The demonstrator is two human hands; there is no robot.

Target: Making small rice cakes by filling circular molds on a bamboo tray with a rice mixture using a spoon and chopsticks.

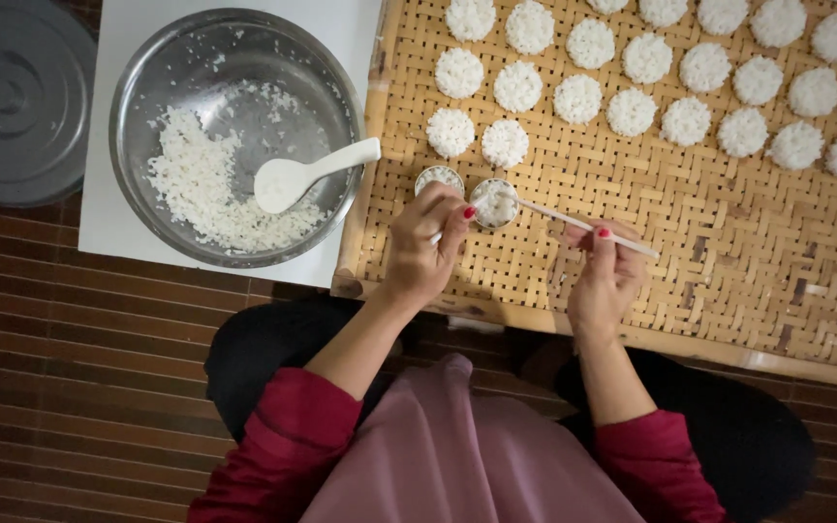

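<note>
**Rice pressed into a small ring mould on a woven tray**

A wide woven bamboo tray fills the right side, its plaited strips pale tan, its wooden rim running along the near edge. Rows of round white rice cakes, flat and grainy, cover its far half; the near half is bare weave. Left of the tray, a white square surface carries a large steel bowl with loose cooked rice spread on its bottom and a white spoon leaning on its rim. A grey metal lid lies on the slatted brown floor at far left.

The left hand reaches forward from a red sleeve, wrist bent, its grip closed with fingertips pinching a small round ring mould filled with rice, which sits on the tray just below the nearest cakes. A second small mould lies just beside it, touching the fingers. The right hand has its grip clamped on a thin pale stick, held slantwise, tip resting in the filled mould.
</note>
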